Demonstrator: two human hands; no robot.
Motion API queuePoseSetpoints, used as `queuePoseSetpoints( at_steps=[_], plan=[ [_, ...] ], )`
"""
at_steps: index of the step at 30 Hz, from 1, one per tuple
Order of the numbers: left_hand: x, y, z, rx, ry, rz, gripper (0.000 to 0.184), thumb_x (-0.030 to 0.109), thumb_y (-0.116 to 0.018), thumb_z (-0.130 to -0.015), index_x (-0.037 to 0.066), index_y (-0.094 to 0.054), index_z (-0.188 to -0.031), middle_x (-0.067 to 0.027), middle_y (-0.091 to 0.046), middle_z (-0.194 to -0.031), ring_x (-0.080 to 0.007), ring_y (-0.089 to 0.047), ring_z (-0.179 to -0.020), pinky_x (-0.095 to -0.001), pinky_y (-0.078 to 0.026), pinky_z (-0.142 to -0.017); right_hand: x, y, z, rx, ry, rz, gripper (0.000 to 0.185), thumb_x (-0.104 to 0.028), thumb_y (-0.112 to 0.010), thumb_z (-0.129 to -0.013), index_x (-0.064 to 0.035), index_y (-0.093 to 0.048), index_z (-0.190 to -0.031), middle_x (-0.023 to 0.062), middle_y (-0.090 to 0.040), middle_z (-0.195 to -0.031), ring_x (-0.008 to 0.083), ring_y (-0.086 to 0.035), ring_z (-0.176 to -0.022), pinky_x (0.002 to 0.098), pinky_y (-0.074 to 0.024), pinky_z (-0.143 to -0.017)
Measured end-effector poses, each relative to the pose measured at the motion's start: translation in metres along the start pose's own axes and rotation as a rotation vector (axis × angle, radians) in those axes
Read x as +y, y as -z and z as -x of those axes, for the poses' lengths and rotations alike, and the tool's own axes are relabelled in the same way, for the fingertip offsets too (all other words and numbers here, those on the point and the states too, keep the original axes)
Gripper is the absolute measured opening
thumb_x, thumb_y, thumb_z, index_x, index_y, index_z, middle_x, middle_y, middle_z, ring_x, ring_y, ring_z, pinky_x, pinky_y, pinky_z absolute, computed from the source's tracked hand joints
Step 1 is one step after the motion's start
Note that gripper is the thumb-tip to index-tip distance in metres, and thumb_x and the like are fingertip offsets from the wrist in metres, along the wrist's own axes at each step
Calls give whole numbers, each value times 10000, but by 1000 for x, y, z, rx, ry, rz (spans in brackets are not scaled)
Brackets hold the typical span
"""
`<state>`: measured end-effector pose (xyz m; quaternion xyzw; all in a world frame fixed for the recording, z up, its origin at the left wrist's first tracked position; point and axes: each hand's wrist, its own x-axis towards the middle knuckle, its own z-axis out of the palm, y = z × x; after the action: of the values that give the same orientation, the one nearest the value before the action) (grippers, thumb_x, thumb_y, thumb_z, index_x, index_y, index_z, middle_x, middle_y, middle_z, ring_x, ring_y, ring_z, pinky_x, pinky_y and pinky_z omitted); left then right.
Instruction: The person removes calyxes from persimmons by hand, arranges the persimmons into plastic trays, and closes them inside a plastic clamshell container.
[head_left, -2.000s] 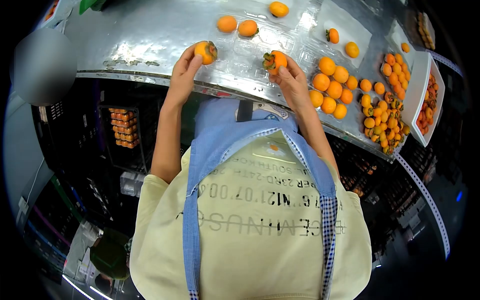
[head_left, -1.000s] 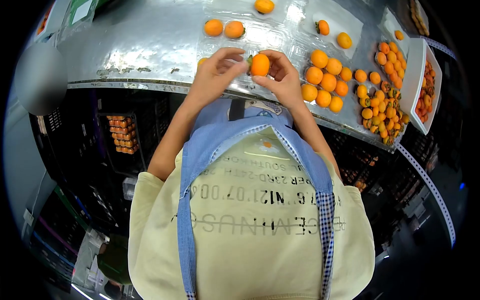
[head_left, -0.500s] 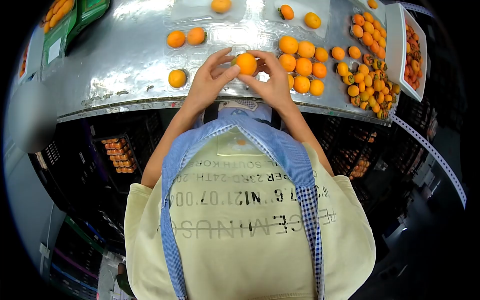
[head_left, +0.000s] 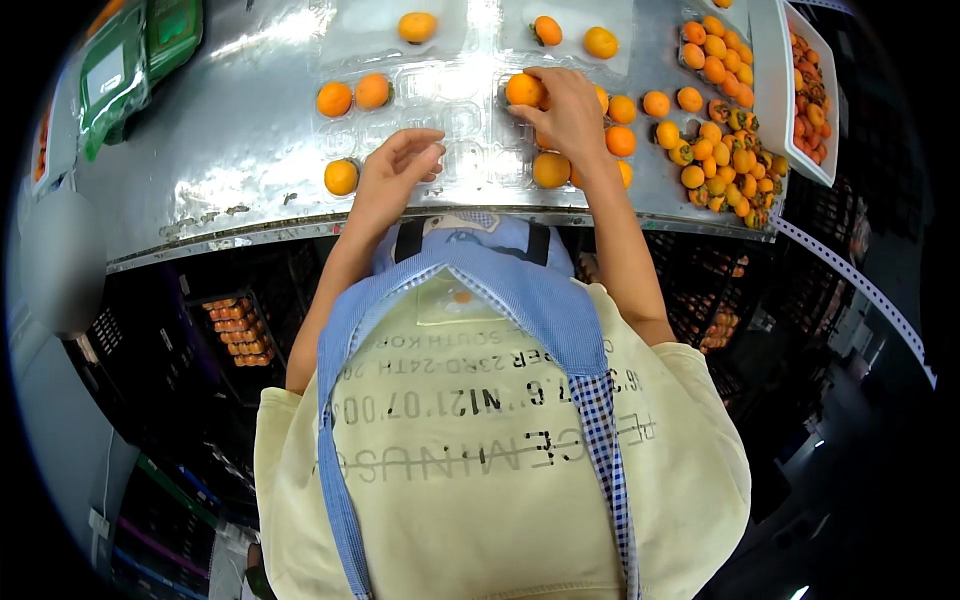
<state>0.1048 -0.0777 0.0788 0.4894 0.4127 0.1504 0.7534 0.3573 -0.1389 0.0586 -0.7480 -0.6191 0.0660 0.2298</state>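
Observation:
An orange persimmon (head_left: 523,90) is in my right hand (head_left: 572,112), its fingers and thumb around the fruit. That hand is over the left side of a clear tray of persimmons (head_left: 550,170), hiding some of them. My left hand (head_left: 398,172) holds nothing; its fingers are loosely bent and the thumb stands apart. It hovers beside the bare cups of a clear plastic tray (head_left: 462,152). Left of it, a single persimmon (head_left: 340,177) sits near the table edge, and two more persimmons (head_left: 353,96) lie farther back.
A loose pile of persimmons (head_left: 735,165) lies on the metal table (head_left: 225,130) at right, beside a white crate (head_left: 785,90) of fruit. Green packaging (head_left: 120,80) is at far left. Three persimmons (head_left: 418,27) are spread along the back. Dark crates (head_left: 235,330) stand below the table.
Both hands were together around a persimmon. Now my right hand has moved right and away to the filled tray with a persimmon, while my left hand has let go and drawn left.

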Motion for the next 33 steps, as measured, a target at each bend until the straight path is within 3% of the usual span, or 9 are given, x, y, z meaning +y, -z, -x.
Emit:
queuePoseSetpoints(
  at_steps=[12,18,26,31,33],
  plan=[
    [-5,1,-1,1,1,3,292,186,-609,-899,19,-589,-1136,-88,-646,-999,-135,-597,-857,-260,-479,-775,10,-8,-8,-133,73,97,450,-272,-771,-651,-148,-651,-1066,19,-618,-1028,230,-510,-1018,382,-358,-896],
    [-4,0,-1,-8,16,-23,287,187,-607,-898,22,-593,-1133,-85,-647,-992,-133,-594,-855,-261,-481,-776,7,-1,-7,-142,46,157,514,-304,-775,-654,-142,-627,-1119,19,-618,-1051,230,-516,-1017,375,-360,-908],
    [-6,1,-5,-36,14,-45,317,195,-606,-903,23,-572,-1167,-99,-635,-1035,-127,-591,-868,-257,-484,-775,3,3,-6,-125,75,174,466,-262,-766,-658,-111,-628,-1077,46,-609,-1016,238,-523,-1006,386,-364,-901],
    [21,-23,-6,7,-38,103,380,239,-622,-894,7,-544,-1184,-127,-610,-1087,-156,-603,-914,-276,-502,-773,-48,46,-7,-116,198,-72,418,-242,-748,-645,-105,-633,-1022,69,-585,-988,265,-537,-960,397,-382,-867],
    [28,-29,-10,-81,-62,165,398,250,-616,-899,1,-532,-1198,-124,-604,-1094,-165,-604,-951,-282,-509,-795,-72,55,-4,-158,260,-158,429,-232,-747,-649,-95,-628,-1037,78,-581,-988,274,-546,-938,387,-393,-858]
  ],
)
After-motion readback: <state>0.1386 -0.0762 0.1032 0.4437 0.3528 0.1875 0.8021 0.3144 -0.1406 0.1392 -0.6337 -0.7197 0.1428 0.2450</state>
